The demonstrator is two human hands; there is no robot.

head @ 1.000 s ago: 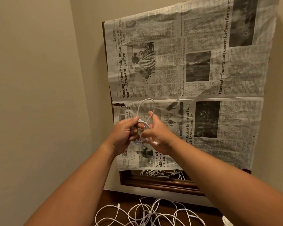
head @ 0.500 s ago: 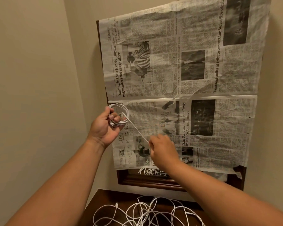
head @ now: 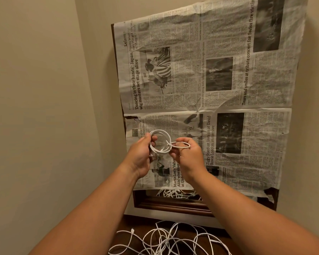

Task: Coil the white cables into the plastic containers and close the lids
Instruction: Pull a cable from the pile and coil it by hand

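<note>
1. White cable [head: 160,131], wound into a small ring of several turns, held up in mid-air in front of the newspaper [head: 219,85], well above the desk [head: 142,222].
2. Left hand [head: 141,155] on the ring's left side, fingers [head: 151,144] curled round the bundled turns and clamped on them.
3. Right hand [head: 189,157] at the ring's right edge, fingers [head: 183,139] pinched together on a tail loop [head: 177,142] drawn out sideways from the ring.
4. Handling, as judged: light, thin, limp yet springy. Smooth jacket, probably a little slippery. Turns apt to spring open once released. No fragility apparent in the cord itself. Plug ends not clearly made out in the ring.
5. Best hold, as judged: all turns pinched together at one place on the rim, preferably where the tail crosses. Never a single strand alone, to keep the ring from unwinding on the way down to a container.
6. Loose cables [head: 166,238] tangled on the desk below, not yet coiled. More white strands [head: 175,193] in the strip under the newspaper, inside the wooden frame [head: 173,204], possibly a reflection.
7. Plastic containers and lids out of view, whereabouts impossible to tell.
</note>
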